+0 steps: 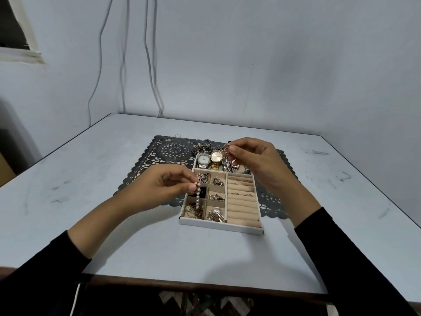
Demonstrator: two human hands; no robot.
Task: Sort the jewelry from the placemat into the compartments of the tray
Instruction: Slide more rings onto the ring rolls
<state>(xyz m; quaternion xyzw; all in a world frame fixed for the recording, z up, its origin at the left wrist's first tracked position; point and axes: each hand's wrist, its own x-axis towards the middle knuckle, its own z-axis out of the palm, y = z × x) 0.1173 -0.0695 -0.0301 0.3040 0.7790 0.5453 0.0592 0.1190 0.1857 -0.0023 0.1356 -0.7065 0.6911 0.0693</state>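
Fingertips (192, 186) of the left hand (164, 187) are pinched narrowly on the top end of a strand of white pearl beads (197, 197), which hangs straight down over the near-left compartments of the white, beige-lined divided tray (218, 225). Its lower end is seen to reach the tangle of gold chains in the near-left compartment; whether it rests there cannot be told. The right hand (257, 163) is raised over the far row of the tray, thumb and forefinger closed on a small silver dangling piece (226, 152), possibly an earring; its form is too small to confirm. Remaining fingers of both hands are loosely curled.

The pearl strand is judged light, limp and smooth: it will swing and coil on lowering, and may slip through a slack pinch. Hold is best kept at the end or clasp, with the strand fed down gradually. The silver piece is judged very light and delicate, its hook or link the sound place to grip.

Two wristwatches, one silver and one gold (216, 156), are noted in the far row. A few thin rings and a dark chain remain on the far part of the dark lace-cut placemat (145, 160).
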